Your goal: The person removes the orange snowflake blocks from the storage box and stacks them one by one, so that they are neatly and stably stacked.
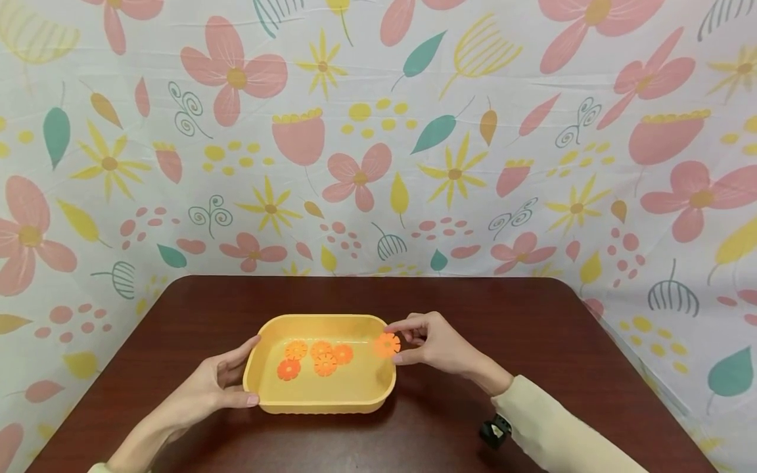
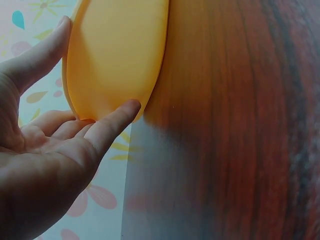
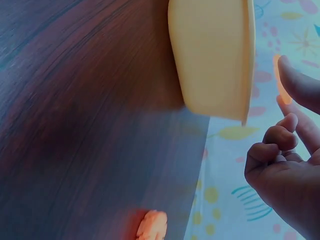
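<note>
As the left grip (image 1: 206,387) held the yellow tray (image 1: 363,381), the right grip (image 1: 439,341) pinched an orange flower-shaped disc (image 1: 387,345) whose placing apparently needed release inside.

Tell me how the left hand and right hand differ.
The left hand holds the tray at its left end; the right hand pinches an orange disc by its right end. The left hand's thumb and index finger are spread wide; the right hand's are closer together. Both are bare.
</note>
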{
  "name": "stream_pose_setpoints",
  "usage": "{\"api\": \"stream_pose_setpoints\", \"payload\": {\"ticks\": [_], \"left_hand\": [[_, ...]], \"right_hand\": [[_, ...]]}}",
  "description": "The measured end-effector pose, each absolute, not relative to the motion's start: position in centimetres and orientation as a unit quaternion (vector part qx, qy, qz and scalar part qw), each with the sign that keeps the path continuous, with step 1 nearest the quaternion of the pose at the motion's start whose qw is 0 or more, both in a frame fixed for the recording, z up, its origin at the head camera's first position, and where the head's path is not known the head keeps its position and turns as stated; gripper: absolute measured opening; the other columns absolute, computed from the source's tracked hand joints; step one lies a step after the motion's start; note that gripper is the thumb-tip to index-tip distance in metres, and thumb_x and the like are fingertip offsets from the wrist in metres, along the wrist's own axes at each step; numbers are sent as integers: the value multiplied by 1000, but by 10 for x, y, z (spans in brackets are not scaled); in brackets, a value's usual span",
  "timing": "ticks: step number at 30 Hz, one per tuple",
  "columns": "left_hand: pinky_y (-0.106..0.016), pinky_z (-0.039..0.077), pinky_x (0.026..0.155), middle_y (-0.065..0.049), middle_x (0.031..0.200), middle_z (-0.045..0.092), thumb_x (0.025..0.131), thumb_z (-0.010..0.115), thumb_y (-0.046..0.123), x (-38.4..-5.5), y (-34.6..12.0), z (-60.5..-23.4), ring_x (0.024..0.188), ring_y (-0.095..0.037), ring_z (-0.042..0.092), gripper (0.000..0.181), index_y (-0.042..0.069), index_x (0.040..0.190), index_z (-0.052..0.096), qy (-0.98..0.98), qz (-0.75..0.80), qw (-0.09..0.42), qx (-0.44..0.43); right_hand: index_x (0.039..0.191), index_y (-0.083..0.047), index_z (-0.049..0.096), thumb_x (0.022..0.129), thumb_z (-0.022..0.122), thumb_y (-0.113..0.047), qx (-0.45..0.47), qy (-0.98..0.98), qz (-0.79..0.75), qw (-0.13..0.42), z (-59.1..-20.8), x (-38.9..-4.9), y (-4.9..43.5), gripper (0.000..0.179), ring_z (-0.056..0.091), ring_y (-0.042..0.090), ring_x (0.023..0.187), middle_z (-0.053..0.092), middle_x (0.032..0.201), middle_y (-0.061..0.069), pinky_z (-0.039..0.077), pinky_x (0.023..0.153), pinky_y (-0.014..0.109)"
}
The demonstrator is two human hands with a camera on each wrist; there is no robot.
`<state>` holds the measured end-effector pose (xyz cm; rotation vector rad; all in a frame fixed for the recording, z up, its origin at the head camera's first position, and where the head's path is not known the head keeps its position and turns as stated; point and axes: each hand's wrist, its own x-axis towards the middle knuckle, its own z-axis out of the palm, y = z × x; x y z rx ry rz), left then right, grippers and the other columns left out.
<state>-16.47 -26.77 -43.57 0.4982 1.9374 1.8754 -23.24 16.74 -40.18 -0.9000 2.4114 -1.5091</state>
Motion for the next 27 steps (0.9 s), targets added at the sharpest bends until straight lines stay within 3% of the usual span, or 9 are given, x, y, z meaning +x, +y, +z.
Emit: {"api": "stream_pose_setpoints", "payload": {"ticks": [8,14,21,27], "left_hand": [[-40,58,94,-34,167,16,95,73,-5,-164,-268,-435,132,-41,58,96,0,168,10,694,669,197,179],[-40,58,95,-33,168,15,95,73,-5,-165,-267,-435,133,-37,58,96,0,168,11,695,667,197,181],[-40,58,94,-35,167,16,95,73,-6,-167,-268,-434,131,-43,58,96,-2,167,10,695,666,196,185],[-40,58,94,-34,167,16,94,74,-5,-166,-267,-434,133,-42,56,97,-1,168,10,701,663,196,176]], "right_hand": [[120,-7,80,83,90,-6,-270,818,-503,66,-407,-228,190,38,43,18,74,51,83,10,36,63,23],[121,-10,79,84,89,-6,-233,833,-498,68,-415,-227,211,39,45,17,74,52,86,20,36,62,22],[123,-8,78,85,89,-7,-206,844,-493,51,-421,-231,237,39,47,21,76,52,88,24,37,61,24],[124,-7,78,85,89,-10,-200,847,-491,41,-429,-235,253,40,48,24,81,52,89,19,39,62,25]]}}
